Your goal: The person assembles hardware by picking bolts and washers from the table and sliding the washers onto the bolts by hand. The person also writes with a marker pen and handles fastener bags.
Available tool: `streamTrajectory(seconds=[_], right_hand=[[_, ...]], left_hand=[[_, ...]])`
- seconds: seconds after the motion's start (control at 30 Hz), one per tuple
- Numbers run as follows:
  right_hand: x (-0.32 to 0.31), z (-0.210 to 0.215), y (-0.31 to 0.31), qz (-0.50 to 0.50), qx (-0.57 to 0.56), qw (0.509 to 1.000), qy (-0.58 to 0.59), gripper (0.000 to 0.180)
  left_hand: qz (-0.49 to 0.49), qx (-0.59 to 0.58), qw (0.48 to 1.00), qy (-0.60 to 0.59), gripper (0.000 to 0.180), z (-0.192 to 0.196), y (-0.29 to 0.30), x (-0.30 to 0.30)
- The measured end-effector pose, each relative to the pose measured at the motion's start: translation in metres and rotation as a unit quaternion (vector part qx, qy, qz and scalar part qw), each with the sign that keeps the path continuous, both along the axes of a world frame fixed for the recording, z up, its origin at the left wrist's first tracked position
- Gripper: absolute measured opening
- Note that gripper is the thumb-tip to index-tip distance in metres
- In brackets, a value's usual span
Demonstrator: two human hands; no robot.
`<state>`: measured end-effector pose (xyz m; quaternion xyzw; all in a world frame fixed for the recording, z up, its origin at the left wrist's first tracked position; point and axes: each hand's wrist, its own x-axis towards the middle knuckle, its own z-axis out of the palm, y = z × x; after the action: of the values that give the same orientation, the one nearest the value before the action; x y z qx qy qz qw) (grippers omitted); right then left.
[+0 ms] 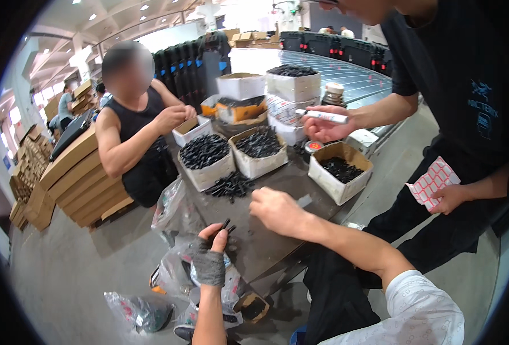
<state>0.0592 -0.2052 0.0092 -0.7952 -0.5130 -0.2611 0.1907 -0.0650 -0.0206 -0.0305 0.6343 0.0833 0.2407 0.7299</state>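
Note:
My left hand [211, 253], wrapped in a grey bandage-like wrist cover, is closed on small black rod-like parts [226, 224] that stick up between thumb and fingers. My right hand [280, 213] is over the table, its fingers curled; whatever is in them is hidden. Just beyond its fingertips lies a loose pile of black parts [229, 187]. Behind the pile stand two white boxes filled with similar black pieces, the left box [213, 179] and the middle box [260, 166]. Another box [339, 192] of small black parts stands to the right.
Across the table [272, 247], a seated person works with both hands by a small white box [190, 134]. At right, a standing person holds a white marker [326, 117] and a red-patterned sheet [432, 184]. Plastic bags [177, 210] hang at the table's left edge. Stacked cartons [88, 178] stand further left.

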Motion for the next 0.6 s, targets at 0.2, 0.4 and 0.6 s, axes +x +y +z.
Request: streamTrajectory(seconds=[0.2,0.4,0.6], right_hand=[[-0.003,0.019,0.000,0.062,0.157,0.940,0.296,0.012],[-0.008,0.014,-0.007,0.144,0.197,0.736,0.631,0.016],[-0.029,0.024,0.000,0.156,0.176,0.748,0.620,0.015]], left_hand=[[0.022,0.032,0.999,-0.013,0.019,0.011,-0.004,-0.009],[0.017,0.019,1.000,-0.016,0.021,0.008,-0.014,-0.009],[0.035,-0.007,0.999,-0.022,0.022,0.011,-0.018,-0.006]])
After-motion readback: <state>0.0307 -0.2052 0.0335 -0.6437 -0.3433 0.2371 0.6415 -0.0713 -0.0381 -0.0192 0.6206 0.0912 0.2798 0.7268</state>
